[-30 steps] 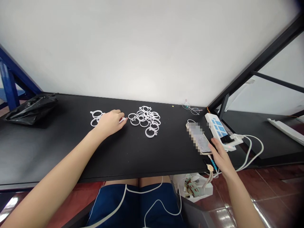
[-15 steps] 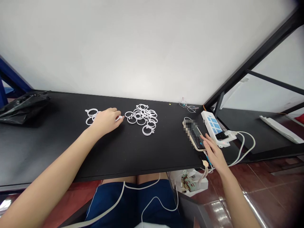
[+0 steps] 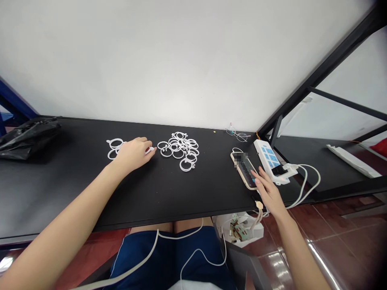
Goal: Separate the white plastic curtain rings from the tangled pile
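My left hand [image 3: 134, 153] rests on the black table with its fingers closed around a white curtain ring [image 3: 149, 150], which pokes out between thumb and fingers. Beside that hand, to the left, lie a few more white rings [image 3: 116, 143], partly hidden by it. A loose pile of white curtain rings with small eyelets [image 3: 178, 148] sits just to the right. Over the lower end of a phone [image 3: 242, 167] in a pale case hovers my right hand [image 3: 269, 191], fingers apart, index fingertip at the lit screen; contact is unclear.
A white power strip [image 3: 266, 156] with plugs and white cables [image 3: 314, 183] lies right of the phone. Eyeglasses [image 3: 236, 133] rest near the wall. A black plastic bag [image 3: 28, 139] occupies the far left. Below the table edge stands a white container [image 3: 256, 233].
The view has shifted slightly. My right index finger sits a little farther over the phone, whose screen looks different. My left hand keeps its hold on the curtain ring.
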{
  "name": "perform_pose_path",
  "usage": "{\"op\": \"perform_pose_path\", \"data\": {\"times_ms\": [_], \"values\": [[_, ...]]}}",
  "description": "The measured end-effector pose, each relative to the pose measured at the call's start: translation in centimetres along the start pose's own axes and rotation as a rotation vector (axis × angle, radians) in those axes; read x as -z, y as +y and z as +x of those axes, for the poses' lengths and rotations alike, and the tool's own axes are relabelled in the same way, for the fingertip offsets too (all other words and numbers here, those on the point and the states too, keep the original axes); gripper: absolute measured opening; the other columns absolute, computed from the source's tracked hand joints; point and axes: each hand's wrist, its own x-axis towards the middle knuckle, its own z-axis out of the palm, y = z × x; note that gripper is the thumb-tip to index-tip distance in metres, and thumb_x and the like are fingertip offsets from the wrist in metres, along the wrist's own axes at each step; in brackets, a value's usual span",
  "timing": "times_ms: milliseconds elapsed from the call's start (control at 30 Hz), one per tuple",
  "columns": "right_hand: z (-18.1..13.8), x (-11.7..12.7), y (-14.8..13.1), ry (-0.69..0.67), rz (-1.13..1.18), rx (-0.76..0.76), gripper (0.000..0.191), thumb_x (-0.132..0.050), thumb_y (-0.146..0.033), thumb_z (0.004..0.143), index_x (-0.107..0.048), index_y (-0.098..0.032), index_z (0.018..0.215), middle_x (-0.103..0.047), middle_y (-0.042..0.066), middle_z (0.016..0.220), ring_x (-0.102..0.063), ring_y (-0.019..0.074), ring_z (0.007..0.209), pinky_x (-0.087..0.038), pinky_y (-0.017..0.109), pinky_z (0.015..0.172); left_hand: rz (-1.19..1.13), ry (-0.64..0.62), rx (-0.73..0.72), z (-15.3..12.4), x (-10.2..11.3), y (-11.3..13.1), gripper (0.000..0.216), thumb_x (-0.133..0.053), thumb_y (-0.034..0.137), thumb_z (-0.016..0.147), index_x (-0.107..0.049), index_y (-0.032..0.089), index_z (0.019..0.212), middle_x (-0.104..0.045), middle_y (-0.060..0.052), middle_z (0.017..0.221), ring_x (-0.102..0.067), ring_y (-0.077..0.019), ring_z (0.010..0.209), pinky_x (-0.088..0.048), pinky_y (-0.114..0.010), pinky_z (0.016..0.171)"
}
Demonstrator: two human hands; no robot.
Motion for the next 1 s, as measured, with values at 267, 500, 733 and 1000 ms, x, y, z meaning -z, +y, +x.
{"op": "perform_pose_path", "data": {"times_ms": [267, 500, 733, 1000], "values": [[-0.1, 0.0, -0.1, 0.008, -0.004, 0.023, 0.049, -0.043, -0.052, 0.094, -0.063, -0.021, 0.127, -0.037, 0.011, 0.153, -0.036, 0.0282, 0.140, -0.034, 0.044, 0.113, -0.008, -0.016, 0.011, 0.0, -0.1, -0.1, 0.036, -0.038, 0.039, 0.092, -0.059, 0.018, 0.072, -0.061, -0.007, 0.077, -0.060, -0.0216, 0.072, -0.026, -0.026, 0.046], [0.0, -0.2, 0.3, 0.005, 0.012, 0.009, 0.049, -0.046, -0.055, 0.092, -0.064, -0.024, 0.126, -0.037, 0.010, 0.153, -0.040, 0.0304, 0.138, -0.036, 0.047, 0.111, -0.004, -0.018, 0.004, 0.0, -0.1, -0.1, 0.036, -0.038, 0.039, 0.092, -0.058, 0.018, 0.070, -0.060, -0.007, 0.076, -0.061, -0.0215, 0.074, -0.026, -0.026, 0.046], [-0.3, 0.4, -2.5, 0.247, 0.133, 0.036, 0.048, -0.040, -0.053, 0.094, -0.067, -0.023, 0.120, -0.055, 0.010, 0.139, -0.049, 0.0288, 0.131, -0.035, 0.049, 0.112, -0.061, 0.024, -0.011, 0.0, -0.4, 0.0, 0.033, -0.040, 0.038, 0.092, -0.056, 0.018, 0.072, -0.060, -0.006, 0.075, -0.060, -0.0211, 0.076, -0.027, -0.026, 0.048], [0.6, -4.7, -17.4, 0.091, 0.500, 0.501, 0.018, -0.053, -0.029, 0.093, -0.063, -0.021, 0.106, -0.070, 0.006, 0.087, -0.067, 0.0211, 0.083, -0.054, 0.037, 0.077, -0.228, 0.137, -0.162, -0.4, 0.0, 2.4, 0.014, -0.045, 0.021, 0.085, -0.053, 0.018, 0.073, -0.060, -0.002, 0.074, -0.054, -0.0135, 0.063, -0.032, -0.024, 0.054]]}}
